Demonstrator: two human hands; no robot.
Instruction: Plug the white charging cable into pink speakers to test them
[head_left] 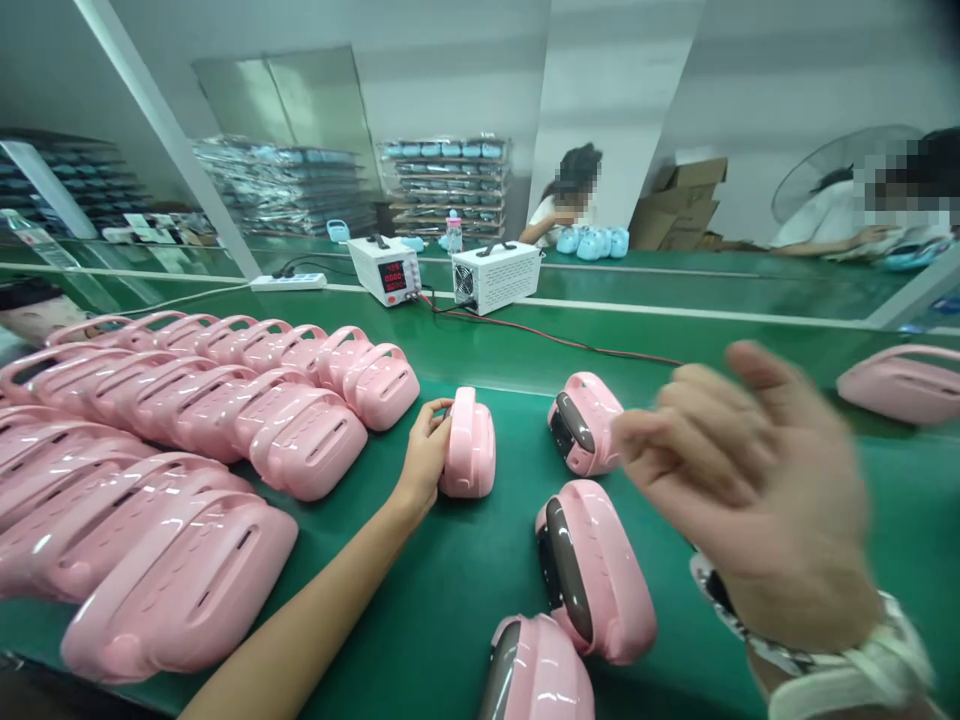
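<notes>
The left hand [426, 455] grips a pink shell [469, 443] standing on edge on the green belt [420, 610], while the right hand [757, 490] hangs open and blurred above the belt, holding nothing. Left of that shell, rows of pink covers [172, 470] lie stacked, apparently waiting. Right of it lie three pink units [592, 570] with dark windows; behind it, two power boxes [442, 272] and a red cable [570, 342], nothing blocking the hands.
</notes>
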